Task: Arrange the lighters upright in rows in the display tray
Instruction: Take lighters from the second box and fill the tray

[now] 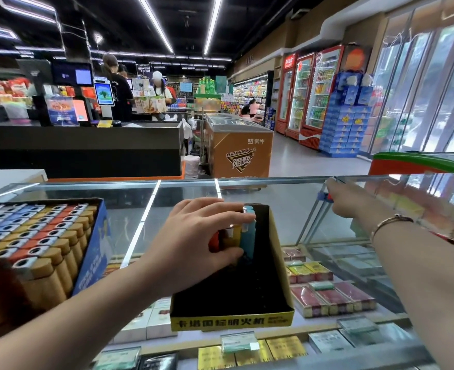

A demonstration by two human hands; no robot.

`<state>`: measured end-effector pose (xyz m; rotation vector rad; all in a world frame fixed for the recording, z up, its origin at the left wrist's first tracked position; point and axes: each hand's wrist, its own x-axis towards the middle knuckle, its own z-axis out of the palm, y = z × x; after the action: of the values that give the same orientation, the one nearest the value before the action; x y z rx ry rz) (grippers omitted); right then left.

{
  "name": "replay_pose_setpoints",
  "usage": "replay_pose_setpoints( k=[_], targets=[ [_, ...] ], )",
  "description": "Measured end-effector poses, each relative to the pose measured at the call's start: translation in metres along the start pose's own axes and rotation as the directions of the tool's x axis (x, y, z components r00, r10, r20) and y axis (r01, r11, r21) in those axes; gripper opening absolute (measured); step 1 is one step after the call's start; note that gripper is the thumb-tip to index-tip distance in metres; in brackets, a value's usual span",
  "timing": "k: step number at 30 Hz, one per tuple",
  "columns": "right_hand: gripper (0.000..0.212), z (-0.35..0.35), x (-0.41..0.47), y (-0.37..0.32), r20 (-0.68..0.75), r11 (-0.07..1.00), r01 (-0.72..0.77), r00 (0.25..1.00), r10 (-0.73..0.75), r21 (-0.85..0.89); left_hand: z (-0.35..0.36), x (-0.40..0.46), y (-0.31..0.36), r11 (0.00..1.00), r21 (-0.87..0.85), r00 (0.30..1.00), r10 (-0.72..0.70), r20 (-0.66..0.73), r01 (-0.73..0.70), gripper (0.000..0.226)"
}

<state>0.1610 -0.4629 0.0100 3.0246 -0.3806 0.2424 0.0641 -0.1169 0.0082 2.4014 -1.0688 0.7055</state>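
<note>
Viewpoint: worn on the person's head, behind the glass counter (pixel 273 206).
Facing: forward and down, over the counter toward the shop aisle.
Nearness: close; both forearms reached in from the bottom edge.
Lens: wide-angle, edges bowed.
Views: one only.

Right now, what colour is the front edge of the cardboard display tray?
Yellow with black lettering, on the cardboard display tray; head view.

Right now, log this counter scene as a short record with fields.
left hand: grips a bunch of lighters at the far end of the tray
right hand: reaching to the far right of the glass counter, touching a small blue and red thing; grip unclear
tray: yellow-edged, black inside, mostly bare
full box: on the left, lighters upright in rows
</note>
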Motion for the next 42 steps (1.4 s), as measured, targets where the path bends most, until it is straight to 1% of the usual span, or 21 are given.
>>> replay_pose_setpoints(
  k=[4,5,6,7,8,9,10,11,15,17,19,21,23,26,28,31,34,36,38,40,42],
  targets=[
    [0.035,-0.004,-0.01,-0.006,-0.005,0.999,-0.022,1.0,0.022,0.033,-0.002,0.001,0.001,1.0,0.006,1.0,-0.012,0.025,0.012,0.049],
    [0.033,-0.008,-0.014,-0.011,-0.027,0.994,-0.031,0.999,0.034,0.104,-0.003,0.001,0.002,1.0,0.006,0.999,-0.019,0.036,0.019,0.049],
    [0.029,-0.014,-0.018,-0.017,-0.053,0.973,-0.037,0.997,0.05,0.228,-0.005,0.001,0.002,1.0,0.008,0.999,-0.024,0.048,0.024,0.049],
    [0.024,-0.02,-0.023,-0.025,-0.074,0.91,-0.038,0.994,0.075,0.412,-0.006,0.001,0.002,1.0,0.01,0.997,-0.026,0.067,0.026,0.049],
    [0.023,-0.028,-0.029,-0.035,-0.074,0.78,-0.034,0.992,0.103,0.625,-0.008,0.001,0.002,1.0,0.011,0.996,-0.026,0.088,0.025,0.049],
    [0.025,-0.036,-0.037,-0.046,-0.053,0.584,-0.027,0.991,0.12,0.811,-0.009,0.001,0.001,1.0,0.011,0.994,-0.022,0.108,0.021,0.049],
    [0.025,-0.045,-0.046,-0.057,-0.028,0.377,-0.02,0.992,0.12,0.926,-0.011,0.0,0.002,1.0,0.01,0.993,-0.016,0.121,0.015,0.048],
    [0.023,-0.053,-0.055,-0.067,-0.009,0.232,-0.019,0.993,0.116,0.973,-0.013,0.0,0.002,1.0,0.005,0.991,-0.015,0.13,0.014,0.046],
    [0.026,-0.086,-0.09,-0.107,0.033,-0.185,-0.027,0.999,0.031,0.982,-0.017,-0.003,0.004,0.998,-0.062,0.986,-0.02,0.163,0.03,0.049],
    [0.025,-0.096,-0.106,-0.124,0.02,-0.33,-0.029,0.999,-0.028,0.944,-0.02,-0.004,0.006,0.989,-0.141,0.992,-0.034,0.123,0.051,0.047],
    [0.025,-0.099,-0.12,-0.141,-0.018,-0.362,-0.017,0.996,-0.092,0.932,-0.023,-0.004,0.008,0.973,-0.219,0.998,-0.065,0.022,0.068,0.047],
    [0.025,-0.098,-0.131,-0.153,-0.061,-0.357,-0.005,0.983,-0.173,0.934,-0.026,-0.003,0.01,0.927,-0.358,0.986,-0.146,-0.081,0.108,0.046],
    [0.022,-0.095,-0.138,-0.16,-0.098,-0.345,0.009,0.965,-0.243,0.939,-0.029,-0.001,0.01,0.879,-0.465,0.968,-0.195,-0.154,0.103,0.041],
    [0.023,-0.092,-0.143,-0.162,-0.124,-0.325,0.03,0.954,-0.272,0.945,-0.032,-0.001,0.009,0.913,-0.407,0.972,-0.092,-0.217,-0.004,0.038],
    [0.023,-0.091,-0.143,-0.161,-0.151,-0.324,0.056,0.949,-0.276,0.945,-0.032,-0.002,0.008,0.894,-0.448,0.977,-0.079,-0.199,-0.019,0.041],
    [0.018,-0.091,-0.146,-0.162,-0.241,-0.262,0.166,0.927,-0.287,0.951,-0.033,-0.001,0.006,0.821,-0.568,0.979,-0.155,-0.132,0.053,0.04],
    [0.017,-0.091,-0.153,-0.166,-0.312,-0.206,0.249,0.873,-0.376,0.946,-0.039,0.0,0.004,0.67,-0.731,0.966,-0.251,-0.062,0.127,0.04],
    [0.018,-0.092,-0.155,-0.167,-0.342,-0.196,0.286,0.852,-0.396,0.938,-0.043,0.0,0.004,0.59,-0.791,0.964,-0.265,0.001,0.163,0.044],
    [0.021,-0.092,-0.154,-0.166,-0.361,-0.207,0.304,0.86,-0.361,0.93,-0.049,0.002,0.003,0.566,-0.806,0.966,-0.258,0.028,0.174,0.042],
    [0.021,-0.092,-0.15,-0.161,-0.337,-0.216,0.281,0.893,-0.296,0.935,-0.057,0.002,0.0,0.542,-0.82,0.961,-0.275,0.035,0.185,0.044],
    [0.023,-0.09,-0.145,-0.155,-0.286,-0.173,0.251,0.932,-0.224,0.952,-0.066,-0.001,-0.004,0.557,-0.805,0.962,-0.265,0.058,0.202,0.046]
  ],
)
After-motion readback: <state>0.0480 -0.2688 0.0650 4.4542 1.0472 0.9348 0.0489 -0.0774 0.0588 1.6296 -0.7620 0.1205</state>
